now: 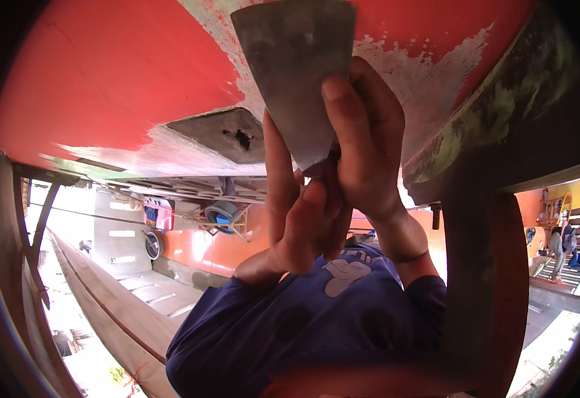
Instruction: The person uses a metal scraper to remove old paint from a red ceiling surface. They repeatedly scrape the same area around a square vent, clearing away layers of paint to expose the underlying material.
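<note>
Both hands are closed on a putty knife with a wide, dark grey blade (296,60). The blade points up and covers part of a red painted surface (124,66); I cannot tell if its edge touches. My left hand (293,219) wraps low, at the handle, one finger stretched along the blade's left edge. My right hand (373,139) grips from the right, its thumb pressed flat on the blade's face. The fingers hide most of the handle. Around the blade the red paint breaks off into rough, pale grey patches (429,73).
Left of my hands, a dark patch (224,136) in the surface has a ragged hole. A dark post and beam (479,265) stand close on the right. Long pale planks (104,298) run along the left. Another person (558,252) stands far right.
</note>
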Demonstrator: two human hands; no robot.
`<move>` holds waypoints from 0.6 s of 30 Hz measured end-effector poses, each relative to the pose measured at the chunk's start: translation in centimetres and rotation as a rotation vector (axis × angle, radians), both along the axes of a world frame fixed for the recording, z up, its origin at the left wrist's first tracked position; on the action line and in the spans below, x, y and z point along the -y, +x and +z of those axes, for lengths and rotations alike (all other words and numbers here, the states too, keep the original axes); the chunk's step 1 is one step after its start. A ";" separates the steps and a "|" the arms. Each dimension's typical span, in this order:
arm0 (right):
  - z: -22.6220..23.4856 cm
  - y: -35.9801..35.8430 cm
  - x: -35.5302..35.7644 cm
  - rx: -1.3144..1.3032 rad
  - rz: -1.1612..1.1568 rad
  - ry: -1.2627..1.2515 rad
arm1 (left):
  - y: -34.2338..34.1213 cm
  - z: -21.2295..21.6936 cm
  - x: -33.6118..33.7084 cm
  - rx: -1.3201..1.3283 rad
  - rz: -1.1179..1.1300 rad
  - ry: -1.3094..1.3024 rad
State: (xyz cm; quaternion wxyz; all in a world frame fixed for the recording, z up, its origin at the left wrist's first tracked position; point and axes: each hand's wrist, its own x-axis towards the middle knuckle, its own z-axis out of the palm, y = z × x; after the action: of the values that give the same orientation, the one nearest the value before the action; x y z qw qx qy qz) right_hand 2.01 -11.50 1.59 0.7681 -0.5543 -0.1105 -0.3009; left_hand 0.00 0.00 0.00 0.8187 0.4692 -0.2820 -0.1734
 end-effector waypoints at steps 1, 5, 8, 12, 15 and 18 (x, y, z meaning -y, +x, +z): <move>-0.3 0.0 -0.2 -0.014 -0.006 0.024 | -0.3 -0.2 -0.1 -0.056 0.011 -0.008; -1.3 -0.2 -0.2 -0.166 -0.079 -0.027 | -0.9 -1.5 1.0 -0.077 0.181 0.054; -0.9 0.3 0.2 0.006 0.039 0.028 | -0.6 -1.2 0.7 -0.026 0.050 -0.115; 0.4 0.4 -0.3 0.007 0.037 0.043 | -0.3 0.3 0.6 -0.005 0.035 -0.083; 0.4 -0.2 0.1 -0.036 0.056 0.027 | -0.8 0.5 1.2 -0.063 0.101 0.032; 0.7 0.1 0.2 0.016 0.100 0.069 | -0.9 0.6 1.1 -0.067 0.126 -0.002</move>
State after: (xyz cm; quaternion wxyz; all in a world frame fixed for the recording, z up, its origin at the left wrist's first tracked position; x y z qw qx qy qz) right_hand 2.08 -11.69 2.26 0.7999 -0.5190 -0.1337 -0.2703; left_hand -0.90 -1.11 0.61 0.8373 0.4793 -0.2246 -0.1370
